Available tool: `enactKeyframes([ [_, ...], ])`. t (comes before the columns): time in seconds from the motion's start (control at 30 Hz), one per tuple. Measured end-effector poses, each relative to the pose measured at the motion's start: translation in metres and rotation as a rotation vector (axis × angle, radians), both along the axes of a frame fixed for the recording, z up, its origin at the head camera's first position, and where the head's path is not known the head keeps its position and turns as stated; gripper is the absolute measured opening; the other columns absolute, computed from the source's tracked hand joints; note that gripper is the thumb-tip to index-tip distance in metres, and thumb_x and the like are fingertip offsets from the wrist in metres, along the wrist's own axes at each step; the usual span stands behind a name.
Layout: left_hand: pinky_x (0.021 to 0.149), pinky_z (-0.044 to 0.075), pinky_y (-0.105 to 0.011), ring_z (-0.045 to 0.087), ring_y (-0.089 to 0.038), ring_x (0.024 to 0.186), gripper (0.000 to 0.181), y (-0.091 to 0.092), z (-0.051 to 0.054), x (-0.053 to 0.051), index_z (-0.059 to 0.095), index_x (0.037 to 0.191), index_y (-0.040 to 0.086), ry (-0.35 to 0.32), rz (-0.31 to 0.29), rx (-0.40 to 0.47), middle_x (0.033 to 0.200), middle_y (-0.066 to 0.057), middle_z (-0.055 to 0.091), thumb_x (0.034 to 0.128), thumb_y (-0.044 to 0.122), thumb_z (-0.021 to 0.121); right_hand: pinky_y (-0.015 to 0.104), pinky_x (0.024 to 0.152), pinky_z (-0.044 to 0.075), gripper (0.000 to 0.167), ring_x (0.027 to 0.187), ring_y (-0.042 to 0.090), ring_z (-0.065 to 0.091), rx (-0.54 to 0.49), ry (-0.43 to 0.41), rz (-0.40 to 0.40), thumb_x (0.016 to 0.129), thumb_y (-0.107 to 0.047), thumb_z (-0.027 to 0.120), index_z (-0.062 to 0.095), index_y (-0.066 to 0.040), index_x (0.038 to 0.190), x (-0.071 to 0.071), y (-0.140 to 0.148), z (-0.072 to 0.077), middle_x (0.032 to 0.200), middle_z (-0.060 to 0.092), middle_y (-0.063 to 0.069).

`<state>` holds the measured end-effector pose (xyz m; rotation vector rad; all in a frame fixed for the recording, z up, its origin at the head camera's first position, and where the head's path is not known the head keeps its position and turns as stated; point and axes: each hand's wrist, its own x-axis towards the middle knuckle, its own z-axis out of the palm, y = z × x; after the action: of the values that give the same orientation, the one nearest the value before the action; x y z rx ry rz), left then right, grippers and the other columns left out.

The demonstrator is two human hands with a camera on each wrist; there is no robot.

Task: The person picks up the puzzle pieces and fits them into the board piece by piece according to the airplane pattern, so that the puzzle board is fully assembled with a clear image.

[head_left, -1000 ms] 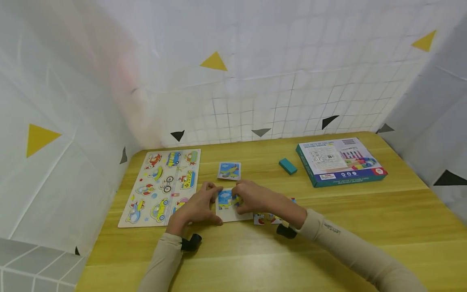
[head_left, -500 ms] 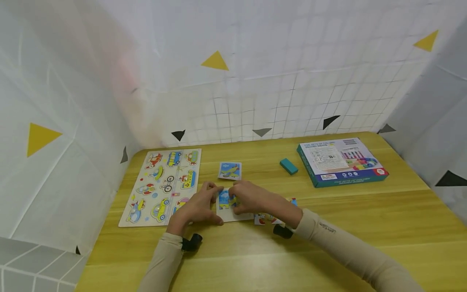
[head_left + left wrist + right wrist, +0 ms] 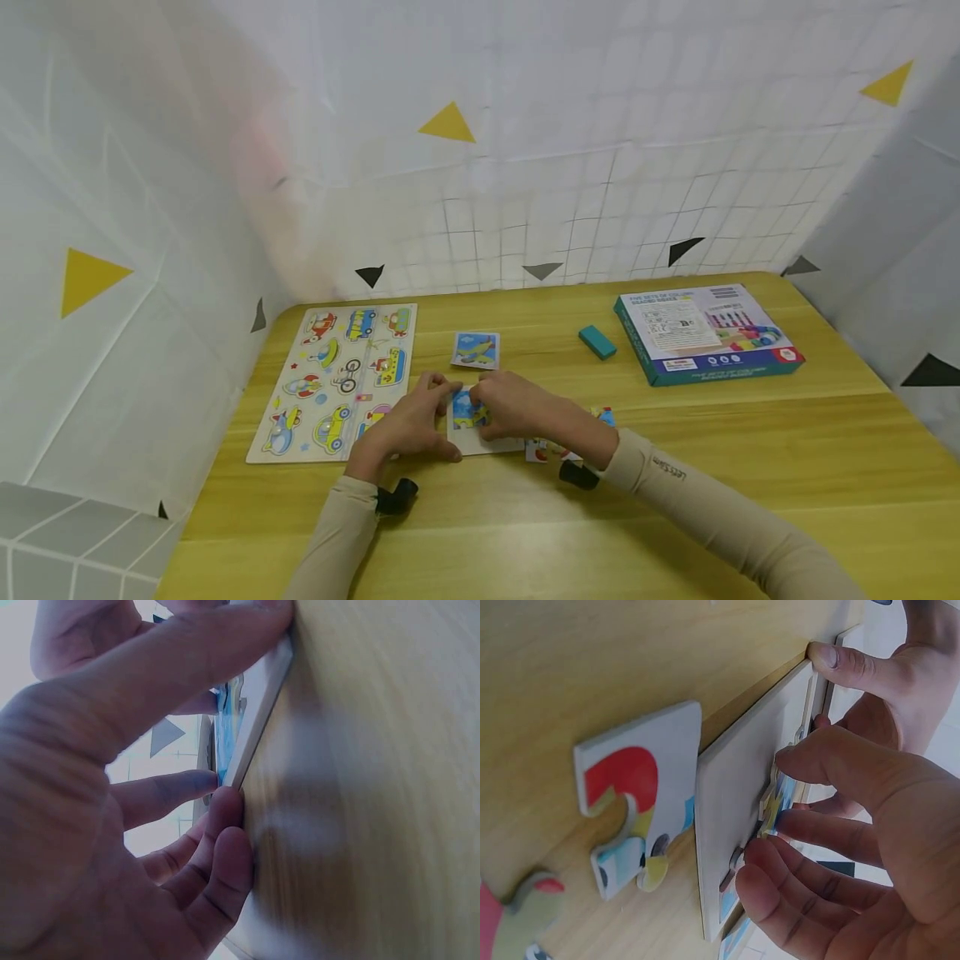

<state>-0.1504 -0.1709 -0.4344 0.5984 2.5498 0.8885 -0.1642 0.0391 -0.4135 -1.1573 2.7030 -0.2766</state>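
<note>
A small white puzzle board (image 3: 491,445) lies on the table with blue and yellow jigsaw pieces (image 3: 462,412) along its upper left. My left hand (image 3: 408,423) holds its left side, thumb at the near corner and a finger at the far corner. In the left wrist view, fingertips (image 3: 225,806) touch the board's edge. My right hand (image 3: 517,406) pinches a blue and yellow jigsaw piece (image 3: 771,804) at the board's surface, thumb on one side and fingers on the other. The hand hides most of that piece in the head view.
Loose jigsaw pieces (image 3: 671,761) lie just right of the board, partly under the right forearm. Behind it lies an airplane picture card (image 3: 476,350). A vehicle peg puzzle (image 3: 318,379) is at left; a teal block (image 3: 597,342) and a flat toy box (image 3: 708,335) are at right.
My right hand has shifted slightly left with the pinched piece, closer to the pieces at the board's left. My left hand stays on the board's edge.
</note>
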Motion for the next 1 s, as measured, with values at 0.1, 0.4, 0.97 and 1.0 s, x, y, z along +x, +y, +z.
enactKeyframes([
  [0.1, 0.086, 0.045, -0.036, 0.050, -0.020, 0.100, 0.102, 0.000, 0.001, 0.000, 0.043, 0.151, 0.014, 0.006, -0.004, 0.002, 0.140, -0.005, 0.032, 0.0655, 0.029, 0.095, 0.031, 0.076, 0.049, 0.034, 0.081, 0.012, 0.054, 0.006, 0.012, 0.000, 0.080, -0.027, 0.084, 0.074, -0.007, 0.104, 0.000, 0.000, -0.001, 0.092, 0.063, -0.001],
  [0.4, 0.085, 0.045, -0.037, 0.050, -0.020, 0.099, 0.101, 0.000, 0.001, 0.000, 0.044, 0.151, 0.013, 0.010, -0.007, 0.007, 0.139, -0.006, 0.033, 0.0653, 0.028, 0.095, 0.031, 0.072, 0.047, 0.029, 0.079, 0.011, 0.051, 0.008, 0.020, -0.006, 0.081, -0.029, 0.084, 0.077, -0.009, 0.101, 0.003, 0.000, 0.000, 0.089, 0.062, -0.003],
  [0.97, 0.087, 0.045, -0.038, 0.050, -0.019, 0.100, 0.102, -0.001, 0.000, 0.001, 0.044, 0.151, 0.014, 0.019, 0.001, 0.017, 0.141, -0.006, 0.033, 0.0643, 0.031, 0.096, 0.025, 0.062, 0.046, 0.016, 0.069, 0.011, 0.051, 0.202, 0.194, 0.090, 0.091, -0.025, 0.075, 0.072, -0.010, 0.094, 0.016, -0.011, 0.002, 0.090, 0.059, 0.001],
  [1.0, 0.087, 0.045, -0.038, 0.051, -0.019, 0.100, 0.102, -0.001, 0.000, 0.001, 0.044, 0.151, 0.014, 0.020, 0.002, 0.016, 0.141, -0.006, 0.033, 0.0643, 0.031, 0.096, 0.025, 0.062, 0.046, 0.016, 0.069, 0.011, 0.051, 0.199, 0.195, 0.088, 0.090, -0.025, 0.075, 0.072, -0.010, 0.094, 0.016, -0.010, 0.002, 0.090, 0.058, 0.001],
])
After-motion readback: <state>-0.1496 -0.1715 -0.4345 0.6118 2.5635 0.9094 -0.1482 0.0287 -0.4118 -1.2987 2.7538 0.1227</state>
